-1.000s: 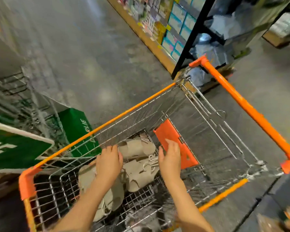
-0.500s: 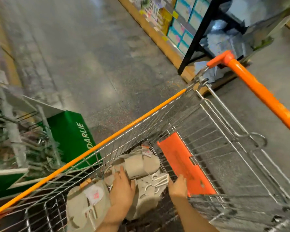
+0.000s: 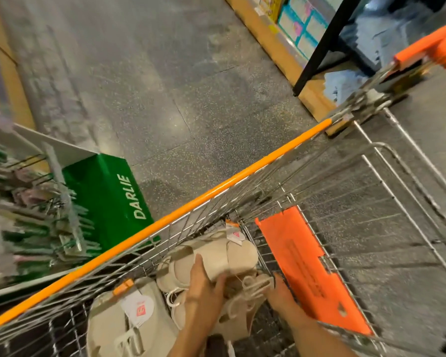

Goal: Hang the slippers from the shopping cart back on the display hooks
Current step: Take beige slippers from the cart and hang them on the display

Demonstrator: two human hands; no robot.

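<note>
**Step in hand: picking slippers out of the cart**

I have both hands down inside the cart (image 3: 216, 186), at the end nearest the orange flap (image 3: 304, 269). My left hand (image 3: 204, 295) lies on the upper pair of slippers (image 3: 216, 256); the thumb is curled against the beige strap, and the fingers seem to wrap under the sole, so I read this as a grip on that pair, though the fingertips are hidden. My right hand (image 3: 281, 295) reaches in beside the flap, just next to the white hanger (image 3: 252, 284) that ties the lower pair together. Its fingers are hidden behind the slippers and the view is blurred, so I cannot tell whether it grips anything.

Location of the task items:
- Upper pair: on top of the pile, against the wire wall, tag (image 3: 234, 235) facing up.
- Lower pair: under both hands, on the cart floor.
- A third pair (image 3: 119, 318): farther left in the cart, apart from my hands, with its own white tag.

The rack (image 3: 44, 207) stands outside the cart on my left, beside the green box (image 3: 108, 197). It is too blurred to pick out a free hook.

Judgement: this is the pick-up step; nothing has been hung. The next move calls for a firm hold on one pair by its hanger, a lift clear of the orange rim, and a turn left to the rack. The hanger loop must face the hook before I push it on. Risk: the pairs may snag each other or the wire mesh on the lift.
</note>
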